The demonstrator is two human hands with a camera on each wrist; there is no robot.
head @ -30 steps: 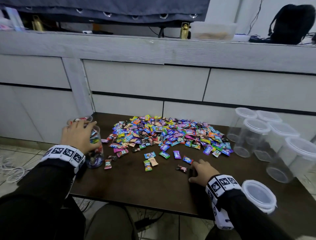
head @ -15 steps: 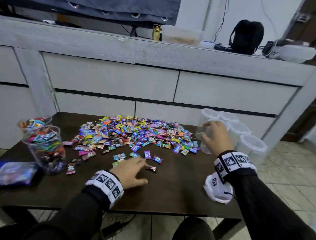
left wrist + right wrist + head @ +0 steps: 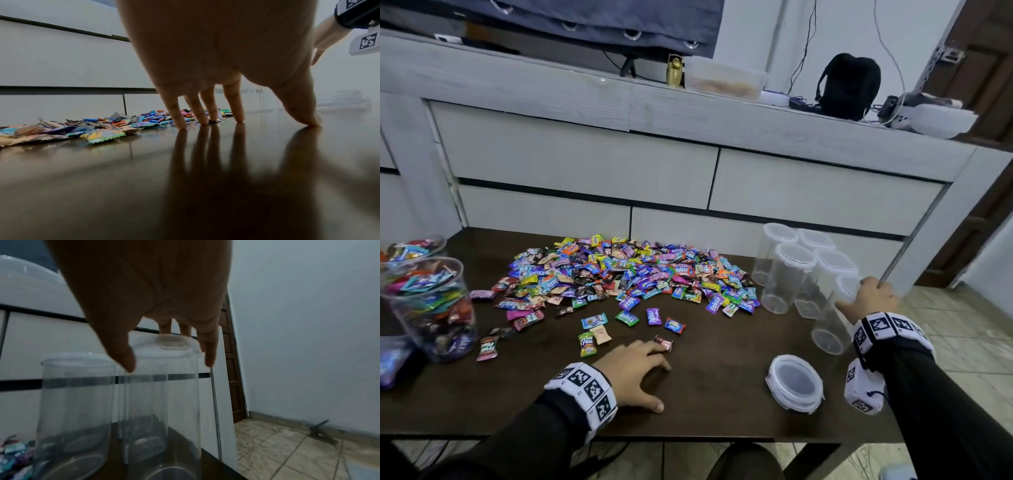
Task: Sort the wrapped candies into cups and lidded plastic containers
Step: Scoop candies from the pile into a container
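A big heap of wrapped candies (image 3: 626, 274) (image 3: 102, 134) covers the middle of the dark table (image 3: 722, 404). My left hand (image 3: 633, 370) (image 3: 240, 124) rests with spread fingertips on the table, a finger touching a dark candy (image 3: 663, 343) (image 3: 213, 120). My right hand (image 3: 869, 298) (image 3: 168, 356) grips the lid of a clear lidded container (image 3: 830, 329) (image 3: 162, 402) at the table's right edge; the container looks tilted. Several more empty lidded containers (image 3: 787, 270) (image 3: 76, 402) stand beside it. Two clear cups (image 3: 431, 308) full of candies stand at the left.
A flat round lidded tub (image 3: 794, 382) lies near the front right. A few loose candies (image 3: 594, 320) lie in front of the heap. A grey drawer unit (image 3: 585, 161) runs behind the table. Tiled floor (image 3: 298, 451) drops off right of the table edge.
My left hand left the cup and came to rest by the dark candy. My right hand left that candy, reached the containers, and now grips the front right one.
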